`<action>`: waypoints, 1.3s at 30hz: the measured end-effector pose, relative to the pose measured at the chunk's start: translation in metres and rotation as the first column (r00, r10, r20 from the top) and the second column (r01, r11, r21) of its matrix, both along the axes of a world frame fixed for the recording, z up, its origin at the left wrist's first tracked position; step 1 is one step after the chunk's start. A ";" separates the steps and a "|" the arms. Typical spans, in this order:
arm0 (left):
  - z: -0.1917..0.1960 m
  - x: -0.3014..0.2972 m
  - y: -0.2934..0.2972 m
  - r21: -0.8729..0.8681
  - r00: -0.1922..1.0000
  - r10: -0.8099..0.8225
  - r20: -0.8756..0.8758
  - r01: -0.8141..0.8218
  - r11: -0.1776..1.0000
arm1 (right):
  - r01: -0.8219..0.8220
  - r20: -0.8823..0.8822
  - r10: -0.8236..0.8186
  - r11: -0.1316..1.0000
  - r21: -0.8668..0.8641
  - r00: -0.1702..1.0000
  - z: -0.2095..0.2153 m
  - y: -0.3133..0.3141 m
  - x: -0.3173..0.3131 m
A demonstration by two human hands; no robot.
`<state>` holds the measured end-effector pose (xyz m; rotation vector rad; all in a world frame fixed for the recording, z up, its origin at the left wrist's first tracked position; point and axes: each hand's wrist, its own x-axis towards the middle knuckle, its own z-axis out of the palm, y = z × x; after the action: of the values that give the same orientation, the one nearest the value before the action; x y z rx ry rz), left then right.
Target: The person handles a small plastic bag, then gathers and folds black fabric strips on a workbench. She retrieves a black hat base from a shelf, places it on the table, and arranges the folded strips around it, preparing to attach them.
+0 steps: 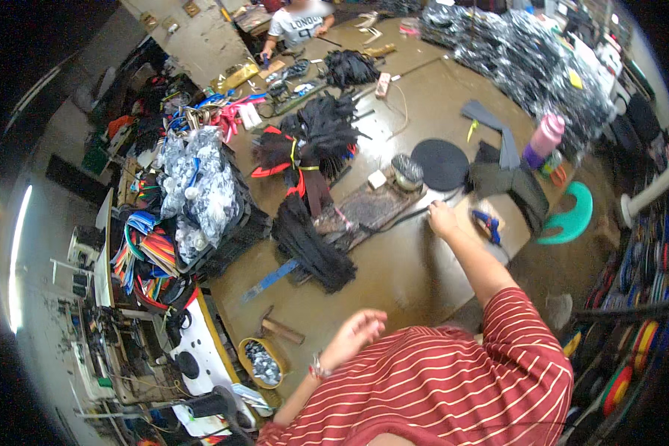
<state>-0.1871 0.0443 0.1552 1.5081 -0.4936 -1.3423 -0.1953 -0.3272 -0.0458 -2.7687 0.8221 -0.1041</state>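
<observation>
My right hand reaches out over the brown table, its fingers pinched at the end of a narrow black strap. The strap runs left along the edge of a worn dark board. Close to my body hangs my left hand, fingers loosely bent and apart, with nothing seen in it. On the board's far end are a rounded, patterned weight-like object and a small white block. A black round disc lies just beyond. Right of my right hand is a blue-handled hand tool.
Black strap bundles lie left of the board. A hammer and a yellow bowl of small metal pieces are near my left arm. A crate stands left, a pink bottle right. Another person sits across the table.
</observation>
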 end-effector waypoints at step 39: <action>-0.200 -0.019 -0.110 0.258 0.467 -0.274 0.840 0.100 0.961 | -0.267 0.268 0.194 0.926 0.268 0.944 0.005 -0.015 0.003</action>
<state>-0.2061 -0.0654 -0.0449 2.3177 -1.2504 -0.6449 -0.1920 -0.3423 -0.0406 -2.4785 0.4052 -0.2387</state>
